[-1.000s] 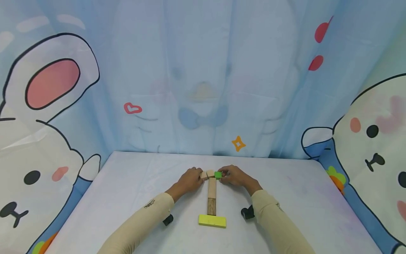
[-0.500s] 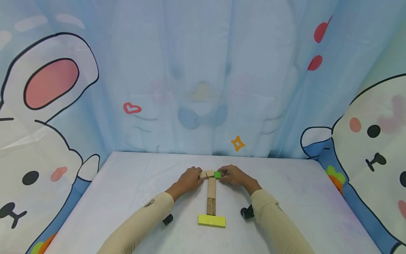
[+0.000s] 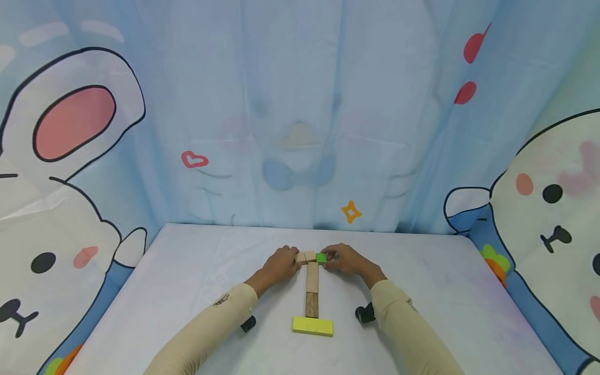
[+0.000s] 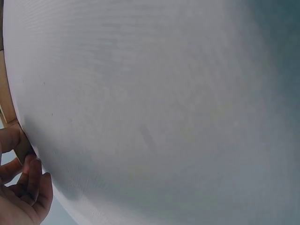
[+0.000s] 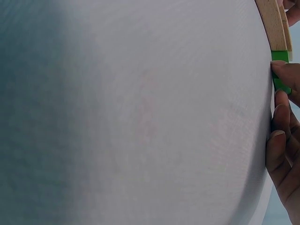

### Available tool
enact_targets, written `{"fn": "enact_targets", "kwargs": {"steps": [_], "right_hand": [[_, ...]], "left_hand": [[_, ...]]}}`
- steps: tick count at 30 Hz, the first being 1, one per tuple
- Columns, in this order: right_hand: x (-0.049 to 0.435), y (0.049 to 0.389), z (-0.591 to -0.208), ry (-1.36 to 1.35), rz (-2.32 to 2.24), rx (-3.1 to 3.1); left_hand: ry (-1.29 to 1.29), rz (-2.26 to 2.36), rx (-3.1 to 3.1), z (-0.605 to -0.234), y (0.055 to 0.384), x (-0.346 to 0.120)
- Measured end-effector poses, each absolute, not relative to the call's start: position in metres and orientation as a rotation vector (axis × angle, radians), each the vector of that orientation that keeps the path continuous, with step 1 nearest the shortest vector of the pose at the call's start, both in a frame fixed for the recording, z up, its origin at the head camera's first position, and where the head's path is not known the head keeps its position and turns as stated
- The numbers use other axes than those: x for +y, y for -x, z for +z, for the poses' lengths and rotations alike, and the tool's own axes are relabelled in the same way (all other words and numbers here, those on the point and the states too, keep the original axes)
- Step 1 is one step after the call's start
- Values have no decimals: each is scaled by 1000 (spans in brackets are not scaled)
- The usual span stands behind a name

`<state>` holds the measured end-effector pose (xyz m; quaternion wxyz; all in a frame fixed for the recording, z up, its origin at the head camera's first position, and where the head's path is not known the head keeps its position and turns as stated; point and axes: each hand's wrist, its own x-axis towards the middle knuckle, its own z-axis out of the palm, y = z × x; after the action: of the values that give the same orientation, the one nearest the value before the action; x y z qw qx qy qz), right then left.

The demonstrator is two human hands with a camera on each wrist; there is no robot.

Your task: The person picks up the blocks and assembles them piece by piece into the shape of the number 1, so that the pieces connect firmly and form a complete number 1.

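Observation:
At the far end of a row of blocks, my left hand (image 3: 281,264) pinches a small light wooden block (image 3: 300,258) between thumb and fingers; the left wrist view shows this block (image 4: 22,146) at the fingertips. On the other side, my right hand (image 3: 346,259) holds a green block (image 3: 321,258), its thumb over the green face (image 5: 280,56) in the right wrist view. Between these two sits another light block (image 3: 310,255). Below it, a light wooden plank (image 3: 312,277) and a darker wooden block (image 3: 311,304) run down to a yellow block (image 3: 312,326) lying crosswise.
A white cloth covers the table (image 3: 215,291). Behind it hangs a light blue curtain (image 3: 300,78) with printed cartoon animals on both sides. Black wrist cameras sit under the left forearm (image 3: 248,324) and beside the right sleeve (image 3: 403,317).

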<state>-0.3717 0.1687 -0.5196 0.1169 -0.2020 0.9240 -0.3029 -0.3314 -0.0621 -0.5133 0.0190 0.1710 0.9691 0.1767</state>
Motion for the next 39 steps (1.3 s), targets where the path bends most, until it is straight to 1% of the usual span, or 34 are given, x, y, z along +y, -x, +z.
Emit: {"fn": "enact_targets", "kwargs": {"steps": [20,29,36,39], "right_hand": [[168,376,-522,545,-880,2677],[175,380,-524,596,-832,2703],[183,374,-527,655,-791,2776],[189,370,-528,616,-786,2819]], "left_hand": [[-446,502,3096,-519,329,-68],[-394,506,3084,-517,325,-79],[-389,494,3106,-519,321,-85],[-401,492,3126,-519,319,-88]]}}
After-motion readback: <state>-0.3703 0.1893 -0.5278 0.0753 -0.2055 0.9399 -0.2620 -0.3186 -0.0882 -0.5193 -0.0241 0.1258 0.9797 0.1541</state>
